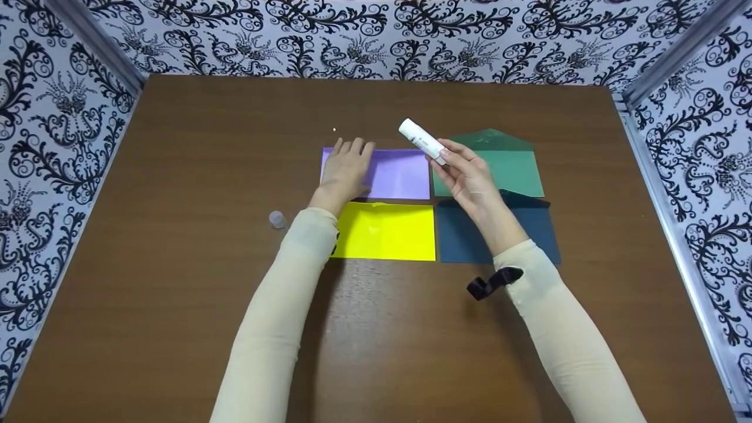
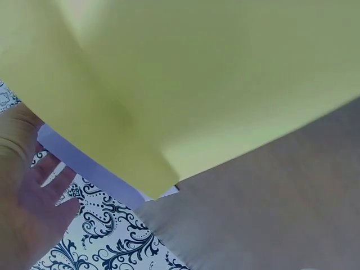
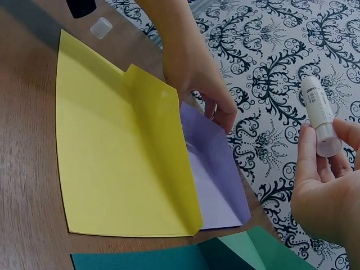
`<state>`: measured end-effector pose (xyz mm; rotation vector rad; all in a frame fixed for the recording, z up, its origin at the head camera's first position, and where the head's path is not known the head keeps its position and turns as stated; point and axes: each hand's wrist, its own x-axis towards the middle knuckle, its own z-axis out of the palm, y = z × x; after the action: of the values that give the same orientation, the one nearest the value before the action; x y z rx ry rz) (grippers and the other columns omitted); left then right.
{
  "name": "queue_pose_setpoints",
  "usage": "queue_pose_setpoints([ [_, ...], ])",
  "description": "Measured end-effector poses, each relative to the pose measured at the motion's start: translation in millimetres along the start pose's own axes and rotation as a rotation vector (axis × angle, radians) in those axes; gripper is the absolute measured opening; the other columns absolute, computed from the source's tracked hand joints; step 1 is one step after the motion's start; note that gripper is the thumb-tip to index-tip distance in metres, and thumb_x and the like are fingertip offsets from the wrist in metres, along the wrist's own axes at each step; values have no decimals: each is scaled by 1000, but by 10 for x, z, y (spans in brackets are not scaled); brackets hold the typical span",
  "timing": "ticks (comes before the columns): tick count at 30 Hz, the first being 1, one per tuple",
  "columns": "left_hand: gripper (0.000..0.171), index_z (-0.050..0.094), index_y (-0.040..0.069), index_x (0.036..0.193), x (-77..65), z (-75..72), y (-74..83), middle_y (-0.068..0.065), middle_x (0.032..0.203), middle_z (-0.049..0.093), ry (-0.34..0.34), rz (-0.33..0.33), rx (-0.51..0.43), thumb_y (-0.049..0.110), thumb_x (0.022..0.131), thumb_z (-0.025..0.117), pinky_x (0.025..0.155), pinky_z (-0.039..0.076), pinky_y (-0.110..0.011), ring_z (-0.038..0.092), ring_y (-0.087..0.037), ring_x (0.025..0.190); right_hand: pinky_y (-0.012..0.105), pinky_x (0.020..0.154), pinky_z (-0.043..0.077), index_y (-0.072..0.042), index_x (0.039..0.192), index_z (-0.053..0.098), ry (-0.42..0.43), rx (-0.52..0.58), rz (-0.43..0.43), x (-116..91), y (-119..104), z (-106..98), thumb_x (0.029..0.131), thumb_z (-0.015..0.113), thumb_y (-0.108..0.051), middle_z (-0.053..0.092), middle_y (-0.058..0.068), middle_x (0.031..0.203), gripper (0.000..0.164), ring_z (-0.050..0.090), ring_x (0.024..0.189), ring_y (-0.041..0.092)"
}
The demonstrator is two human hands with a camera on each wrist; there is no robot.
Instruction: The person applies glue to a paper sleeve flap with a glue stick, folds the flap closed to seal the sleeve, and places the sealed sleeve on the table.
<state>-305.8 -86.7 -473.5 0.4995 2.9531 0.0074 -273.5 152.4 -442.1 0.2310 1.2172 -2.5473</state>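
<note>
My right hand (image 1: pixel 473 185) holds a white glue stick (image 1: pixel 422 140) between fingers and thumb, raised over the inner edges of the purple and green envelopes. In the right wrist view the glue stick (image 3: pixel 320 112) shows small print and a translucent end close to the thumb. My left hand (image 1: pixel 346 176) rests with fairly straight fingers on the left part of a purple envelope (image 1: pixel 402 173). Below it lies a yellow envelope (image 1: pixel 388 232), whose flap stands partly raised in the right wrist view. The left wrist view is largely filled by this yellow paper (image 2: pixel 214 84).
A green envelope (image 1: pixel 511 173) with its flap up lies at the right, above a dark blue envelope (image 1: pixel 464 232). A whitish cap (image 1: pixel 277 220) stands left of the envelopes. Patterned cloth (image 1: pixel 329 41) borders the brown table (image 1: pixel 176 294). A black strap (image 1: pixel 493 283) hangs off my right sleeve.
</note>
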Motion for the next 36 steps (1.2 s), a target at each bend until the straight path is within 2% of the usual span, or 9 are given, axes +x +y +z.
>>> queue_pose_setpoints([
  [8, 69, 37, 13, 139, -23, 41, 25, -9, 136, 44, -4, 47, 16, 29, 82, 73, 118, 14, -45, 40, -30, 130, 32, 87, 51, -3, 115, 62, -25, 7, -14, 2, 24, -9, 83, 70, -4, 41, 16, 133, 33, 62, 102, 26],
  [14, 64, 43, 17, 141, -30, 42, 39, -7, 141, 45, -34, 55, 19, 29, 84, 71, 118, 15, -46, 39, -28, 133, 32, 86, 52, -2, 115, 63, -28, 22, -10, -5, 28, -10, 82, 70, -3, 41, 16, 133, 33, 63, 102, 27],
  [20, 59, 47, 18, 139, -25, 72, 26, -5, 142, 46, -34, 59, 3, 28, 85, 70, 117, 18, -46, 43, -25, 131, 34, 90, 48, -2, 114, 63, -20, 24, -4, -6, 37, -22, 83, 69, -3, 42, 16, 133, 32, 63, 102, 27],
  [27, 44, 60, 12, 125, -11, 114, 7, -6, 134, 52, -42, 28, -29, 28, 86, 68, 115, 26, -41, 51, -27, 124, 33, 90, 48, -3, 113, 64, -21, 12, -5, 1, 49, -26, 84, 68, -4, 44, 16, 131, 29, 64, 101, 27],
  [31, 34, 65, 11, 117, -28, 114, 4, -7, 131, 54, -64, -5, -83, 27, 86, 68, 108, 37, -41, 53, -29, 121, 34, 90, 47, -4, 114, 63, -26, 6, -2, -5, 55, -22, 84, 68, -4, 44, 16, 131, 30, 64, 101, 26],
  [36, 19, 71, 12, 100, -48, 86, -9, -5, 125, 57, -34, 2, -137, 22, 84, 70, 98, 48, -40, 56, -27, 115, 35, 90, 47, -3, 116, 62, -30, 19, 6, -5, 58, -11, 83, 69, -3, 44, 17, 132, 33, 64, 101, 27],
])
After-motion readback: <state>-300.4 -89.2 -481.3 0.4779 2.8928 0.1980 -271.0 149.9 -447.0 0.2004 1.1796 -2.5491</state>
